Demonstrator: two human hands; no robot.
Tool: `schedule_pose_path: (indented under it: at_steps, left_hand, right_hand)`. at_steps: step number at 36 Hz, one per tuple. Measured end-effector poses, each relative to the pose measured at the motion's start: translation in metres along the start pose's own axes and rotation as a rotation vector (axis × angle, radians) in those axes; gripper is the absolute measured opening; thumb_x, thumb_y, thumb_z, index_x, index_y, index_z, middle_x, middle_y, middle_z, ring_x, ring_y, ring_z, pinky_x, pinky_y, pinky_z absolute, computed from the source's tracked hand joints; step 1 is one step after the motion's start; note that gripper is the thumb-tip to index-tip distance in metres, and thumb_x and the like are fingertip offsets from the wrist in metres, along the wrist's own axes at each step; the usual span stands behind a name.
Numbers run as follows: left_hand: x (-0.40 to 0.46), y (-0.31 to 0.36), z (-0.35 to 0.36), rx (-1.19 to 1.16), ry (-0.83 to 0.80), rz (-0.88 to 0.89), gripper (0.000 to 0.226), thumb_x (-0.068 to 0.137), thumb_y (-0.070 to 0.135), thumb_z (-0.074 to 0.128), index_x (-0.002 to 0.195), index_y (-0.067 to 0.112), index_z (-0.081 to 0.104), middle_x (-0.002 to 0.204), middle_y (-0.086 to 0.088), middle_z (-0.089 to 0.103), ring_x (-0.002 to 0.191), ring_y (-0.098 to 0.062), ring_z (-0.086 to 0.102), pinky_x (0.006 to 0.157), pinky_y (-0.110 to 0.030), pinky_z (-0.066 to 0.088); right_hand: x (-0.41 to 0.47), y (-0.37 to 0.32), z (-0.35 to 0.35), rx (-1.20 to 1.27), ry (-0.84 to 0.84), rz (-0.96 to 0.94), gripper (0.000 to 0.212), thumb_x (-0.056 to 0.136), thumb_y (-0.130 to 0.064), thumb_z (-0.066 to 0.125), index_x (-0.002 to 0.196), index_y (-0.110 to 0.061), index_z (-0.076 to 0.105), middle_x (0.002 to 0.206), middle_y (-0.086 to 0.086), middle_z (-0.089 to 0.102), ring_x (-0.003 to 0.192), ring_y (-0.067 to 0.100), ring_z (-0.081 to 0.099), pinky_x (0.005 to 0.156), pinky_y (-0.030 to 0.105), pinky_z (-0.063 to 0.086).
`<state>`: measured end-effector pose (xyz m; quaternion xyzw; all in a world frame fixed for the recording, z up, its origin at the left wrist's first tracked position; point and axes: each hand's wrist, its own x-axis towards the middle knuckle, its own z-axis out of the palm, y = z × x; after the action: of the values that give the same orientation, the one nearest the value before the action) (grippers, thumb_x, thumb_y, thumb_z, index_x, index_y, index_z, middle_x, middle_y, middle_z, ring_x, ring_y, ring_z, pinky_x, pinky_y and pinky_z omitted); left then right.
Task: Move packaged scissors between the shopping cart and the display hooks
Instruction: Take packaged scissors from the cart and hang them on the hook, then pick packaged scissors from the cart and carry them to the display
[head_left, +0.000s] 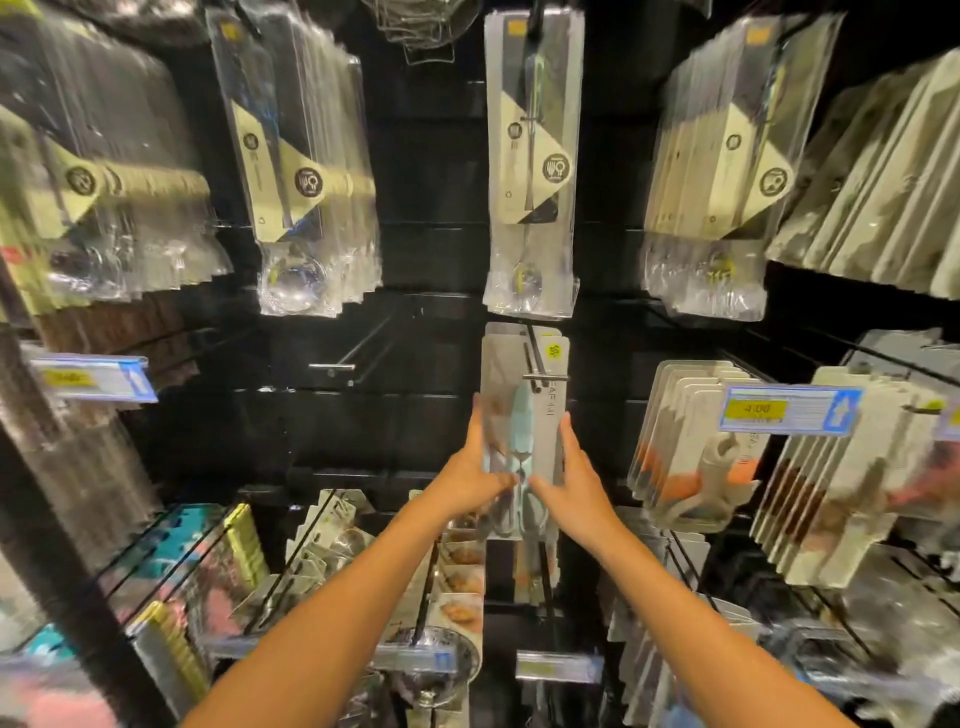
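1. Two hands, left hand (475, 475) and right hand (574, 480), grasp the packaged scissors (522, 431) at the display hook (537, 364).
2. Risk: a misaligned hang-hole snags or tears the card.

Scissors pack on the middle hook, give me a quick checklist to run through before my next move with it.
1. Both hands on the pack: ok. The left hand and right hand hold the scissors pack from either side.
2. Pack threaded on the hook: ok, the hook's rod passes through the card top and its end bar sits in front.
3. Pack hanging straight: ok, roughly upright.
4. Neighbours clear: ok, the spoon pack above and the packs at the right are apart from it.
5. Shopping cart position: cannot tell, it is out of view.
6. Empty hook to the left: ok, free.
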<state>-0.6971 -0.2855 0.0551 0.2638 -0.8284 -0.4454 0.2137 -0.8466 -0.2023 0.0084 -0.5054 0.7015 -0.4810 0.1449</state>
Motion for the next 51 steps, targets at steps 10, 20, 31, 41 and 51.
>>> schedule_pose_path:
  at_steps: [10,20,31,41,51]
  left_hand:
    - [0.014,-0.008,0.002,0.069,0.030,-0.091,0.109,0.091,0.018,0.073,0.157,0.031,-0.012,0.164,-0.007,0.027,0.148,-0.028,0.035,0.113,-0.032,0.036]
    - [-0.040,-0.068,-0.001,0.497,0.091,-0.061,0.089,0.097,0.030,0.063,0.162,0.029,0.002,0.168,-0.003,0.015,0.155,-0.021,0.016,0.125,-0.043,0.023]
    - [-0.237,-0.138,-0.038,0.914,0.159,-0.202,0.081,0.098,0.044,0.055,0.162,0.027,0.009,0.170,-0.001,0.009,0.156,-0.026,0.008,0.125,-0.044,0.014]
    - [-0.430,-0.191,-0.071,0.884,0.263,-0.619,0.072,0.095,0.059,0.037,0.158,0.022,0.031,0.163,-0.010,0.031,0.150,-0.038,0.027,0.120,-0.057,0.028]
    - [-0.628,-0.240,-0.095,0.693,0.436,-0.918,0.083,0.090,0.074,0.020,0.159,0.028,0.028,0.166,0.001,0.024,0.152,-0.029,0.025,0.123,-0.047,0.024]
  right_hand:
    - [0.019,0.011,-0.003,0.063,-0.037,0.012,0.090,0.089,-0.011,0.071,0.153,-0.041,0.016,0.119,-0.028,0.047,0.106,-0.007,0.054,0.082,0.008,0.044]
    - [-0.032,0.026,0.016,-0.066,-0.132,0.044,0.076,0.094,-0.029,0.069,0.157,-0.023,0.028,0.160,0.001,0.031,0.147,0.016,0.031,0.121,0.036,0.028]
    - [-0.077,-0.009,0.109,-0.221,-0.567,-0.485,0.053,0.099,-0.030,0.059,0.150,-0.029,0.042,0.152,-0.018,0.034,0.147,0.007,0.026,0.122,0.022,0.016]
    - [-0.145,-0.081,0.262,-0.250,-0.903,-0.745,0.048,0.095,-0.028,0.064,0.141,-0.020,0.053,0.145,0.000,0.052,0.134,0.021,0.047,0.113,0.038,0.040]
    - [-0.231,-0.165,0.393,-0.445,-1.251,-0.882,0.054,0.102,-0.039,0.053,0.152,-0.023,0.038,0.155,-0.004,0.039,0.144,0.017,0.033,0.119,0.030,0.027]
